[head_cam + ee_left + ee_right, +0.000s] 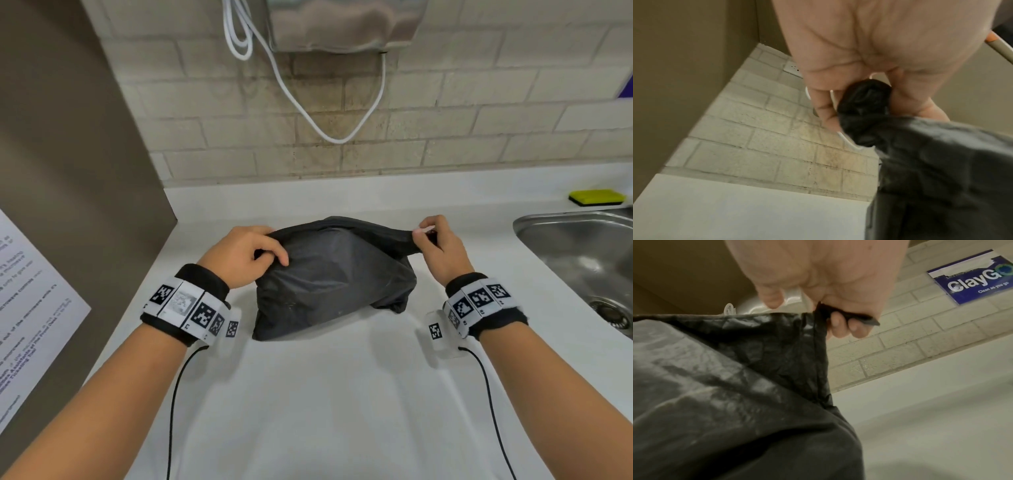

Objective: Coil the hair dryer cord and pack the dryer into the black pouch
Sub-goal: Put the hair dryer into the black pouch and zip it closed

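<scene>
Hands grip the black pouch (334, 277) at its two upper corners. The left hand (245, 255) has its fingers (274, 251) curled over the pouch's left top edge; the left wrist view shows a bunched wad of the black fabric (863, 107) pinched between thumb and fingers. The right hand (440, 245) pinches the pouch's right top corner, and in the right wrist view its curled fingers (840, 326) close on a narrow strip of the fabric (851, 318), with the cloth stretched taut below them. Between the two hands the pouch's top edge is drawn out in a line.

The pouch rests on the white table (308, 394), bulging and full, its bottom nearer the person than its top. The dryer and its cord are not visible; whatever fills the pouch is hidden by the fabric.

Each wrist wears a black band with white marker tags (186, 305), and a thin black cable (173, 404) trails back from each along the table.

To the right of the pouch, a steel sink (589, 260) is set into the table, with a yellow sponge (597, 197) on the ledge behind it. Behind the pouch rises a pale brick wall (479, 130), where a white cord (339, 137) hangs in a loop from a metal unit (346, 24). To the left of the pouch stands a brown panel (68, 154) carrying a printed notice (24, 308). A blue sign (972, 277) is fixed to the wall, up and to the right of the pouch.
</scene>
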